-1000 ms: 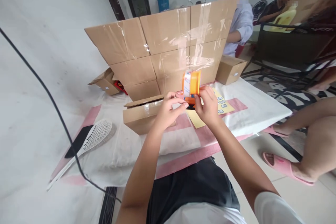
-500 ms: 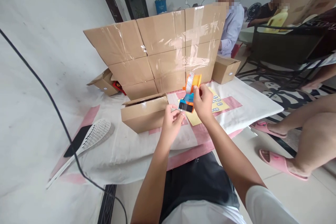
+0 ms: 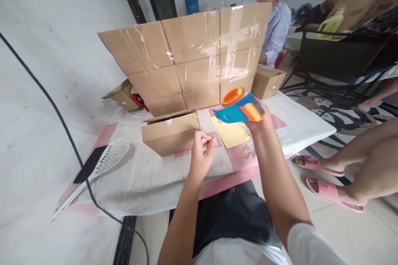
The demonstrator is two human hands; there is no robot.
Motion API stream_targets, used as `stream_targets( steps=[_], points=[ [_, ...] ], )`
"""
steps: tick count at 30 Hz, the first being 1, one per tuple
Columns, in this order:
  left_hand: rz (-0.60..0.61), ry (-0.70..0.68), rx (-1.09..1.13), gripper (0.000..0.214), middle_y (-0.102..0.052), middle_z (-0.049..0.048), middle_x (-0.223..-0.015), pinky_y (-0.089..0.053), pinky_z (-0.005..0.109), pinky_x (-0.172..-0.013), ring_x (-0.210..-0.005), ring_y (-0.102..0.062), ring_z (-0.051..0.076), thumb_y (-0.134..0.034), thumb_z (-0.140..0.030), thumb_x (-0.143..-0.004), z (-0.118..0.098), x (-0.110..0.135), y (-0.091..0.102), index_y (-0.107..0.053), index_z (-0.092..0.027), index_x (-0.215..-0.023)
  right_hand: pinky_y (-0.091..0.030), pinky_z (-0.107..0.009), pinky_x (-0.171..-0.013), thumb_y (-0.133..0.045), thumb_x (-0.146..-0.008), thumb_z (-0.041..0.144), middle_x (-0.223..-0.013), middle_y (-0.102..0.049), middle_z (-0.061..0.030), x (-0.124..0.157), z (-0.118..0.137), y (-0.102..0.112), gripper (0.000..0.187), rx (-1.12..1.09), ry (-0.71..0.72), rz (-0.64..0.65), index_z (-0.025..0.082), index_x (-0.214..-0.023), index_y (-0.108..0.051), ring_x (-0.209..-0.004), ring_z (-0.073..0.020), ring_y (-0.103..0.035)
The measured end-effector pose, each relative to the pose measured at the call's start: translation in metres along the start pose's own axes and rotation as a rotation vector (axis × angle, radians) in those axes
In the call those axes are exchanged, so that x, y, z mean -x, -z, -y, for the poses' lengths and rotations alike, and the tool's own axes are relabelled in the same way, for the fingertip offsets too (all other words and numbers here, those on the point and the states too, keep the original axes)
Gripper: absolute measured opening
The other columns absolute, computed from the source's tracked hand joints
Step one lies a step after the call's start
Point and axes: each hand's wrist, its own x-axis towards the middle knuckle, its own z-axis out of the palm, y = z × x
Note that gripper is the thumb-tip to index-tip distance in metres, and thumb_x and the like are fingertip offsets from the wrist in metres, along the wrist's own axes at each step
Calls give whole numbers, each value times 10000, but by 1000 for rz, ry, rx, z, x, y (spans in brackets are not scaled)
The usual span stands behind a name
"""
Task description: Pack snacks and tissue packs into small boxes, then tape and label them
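Observation:
A blue and orange tape dispenser is up above the table, tilted on its side and a little blurred. My right hand is closed around it, mostly hidden behind it. My left hand is closed in a pinch near the box's right end. Whatever its fingertips hold, if anything, is too small to make out. Beneath the dispenser lies a yellow sheet with small printed labels, partly covered from view. The cardboard box stands just left of my left hand, its top flap slightly raised.
A tall cardboard panel stands across the table's back, with small boxes at both ends. A white fly swatter lies at left, under a hanging black cable. Other people sit to the right and beyond the panel.
My right hand has swung right, carrying the tape dispenser away from my left hand and turning it sideways. The left hand stays pinched, slightly lower.

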Motion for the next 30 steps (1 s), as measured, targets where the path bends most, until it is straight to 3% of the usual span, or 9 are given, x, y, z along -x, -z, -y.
stream_targets(
  steps=[3,6,9,12,15,18,20,25,30],
  points=[
    [-9,2,109,276,-624,-32,-828,-492,250,-725,-747,-645,116,-602,-332,-965,0,7,9,-339,-254,-943,-467,-300,-639,-471,-998,350,-645,-498,-1,-24,-13,-18,341,303,42,-219,241,-676,-438,-685,-184,-567],
    [-44,5,164,317,-612,-46,-783,-507,256,-745,-743,-645,112,-643,-326,-934,1,7,15,-335,-252,-921,-496,-328,-749,-409,-1018,272,-703,-567,-50,-42,-41,-52,365,709,-41,-251,230,-658,-449,-796,-214,-618],
    [-80,9,176,334,-598,-53,-758,-522,270,-762,-739,-648,113,-662,-334,-919,3,5,23,-338,-251,-912,-525,-347,-763,-473,-973,204,-744,-641,-84,-49,-64,-80,267,746,-142,-95,194,-721,-560,-803,-232,-648],
    [-107,3,169,341,-580,-62,-750,-528,268,-747,-715,-635,107,-666,-337,-918,4,4,33,-336,-252,-910,-545,-350,-733,-555,-925,184,-823,-696,-100,-37,-65,-88,123,726,-192,56,139,-890,-664,-740,-216,-661],
    [-132,1,146,317,-564,-63,-782,-538,269,-739,-707,-626,100,-649,-329,-937,5,6,43,-342,-251,-924,-541,-316,-767,-602,-953,292,-918,-723,-76,1,-45,-77,185,667,-127,216,147,-992,-711,-737,-171,-657],
    [-99,7,113,276,-564,-51,-818,-548,282,-741,-731,-632,108,-615,-324,-970,4,10,47,-351,-252,-944,-508,-280,-669,-688,-912,461,-914,-729,-39,48,-18,-61,308,539,19,590,179,-1023,-743,-683,-143,-615],
    [-71,5,95,250,-569,-41,-842,-548,291,-757,-765,-641,116,-596,-316,-989,3,12,48,-357,-252,-960,-468,-270,-609,-746,-861,446,-869,-723,-24,71,-4,-54,324,523,114,719,178,-1043,-743,-638,-131,-579],
    [-64,4,32,222,-604,-22,-890,-542,298,-793,-839,-666,132,-591,-315,-1007,-2,16,49,-378,-253,-991,-403,-256,-593,-714,-898,316,-790,-719,-6,92,15,-53,131,617,218,799,189,-908,-747,-645,-122,-573],
    [-75,1,9,207,-626,-11,-872,-533,300,-802,-843,-667,139,-575,-334,-1017,-9,21,55,-386,-252,-993,-376,-261,-599,-617,-968,250,-722,-663,11,97,27,-60,183,669,385,853,204,-817,-709,-606,-112,-524]
  ],
)
